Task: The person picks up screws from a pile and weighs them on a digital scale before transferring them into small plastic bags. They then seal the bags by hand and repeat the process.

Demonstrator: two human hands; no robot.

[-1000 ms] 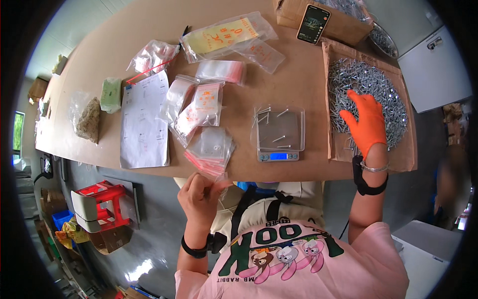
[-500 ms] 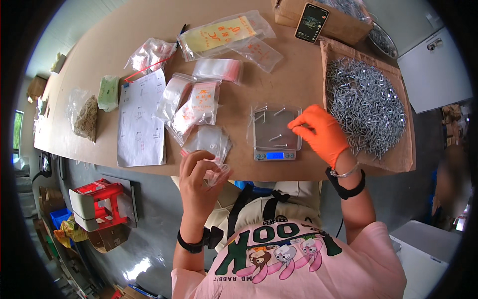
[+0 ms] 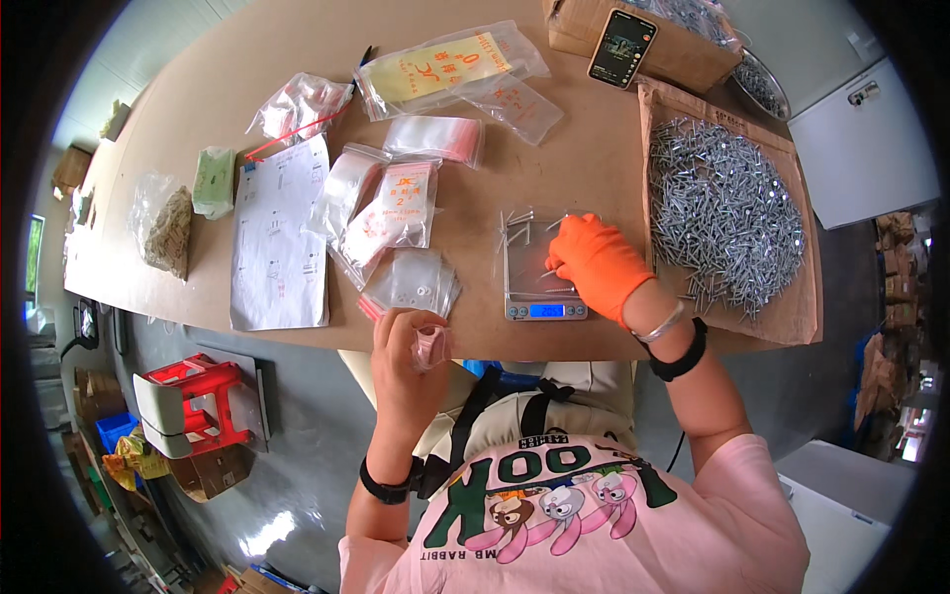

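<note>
My right hand [image 3: 597,262], in an orange glove, rests over the small digital scale [image 3: 542,297] and pinches some of the loose nails [image 3: 517,226] lying on its clear tray. My left hand [image 3: 406,346], bare, is closed on a small clear zip bag [image 3: 432,346] with a red strip, held just off the table's near edge. A stack of the same empty bags [image 3: 414,282] lies right above that hand. To the right, a large pile of silver nails [image 3: 727,213] covers a sheet of brown cardboard [image 3: 807,322].
A printed paper sheet [image 3: 279,238] lies left of several packs of clear bags [image 3: 391,203]. A phone [image 3: 623,48] leans on a cardboard box [image 3: 683,59] at the back. A red and white stool [image 3: 188,401] stands on the floor at left.
My right hand has come from the nail pile on the cardboard leftward to the scale. My left hand has drawn a small bag a little closer to my body.
</note>
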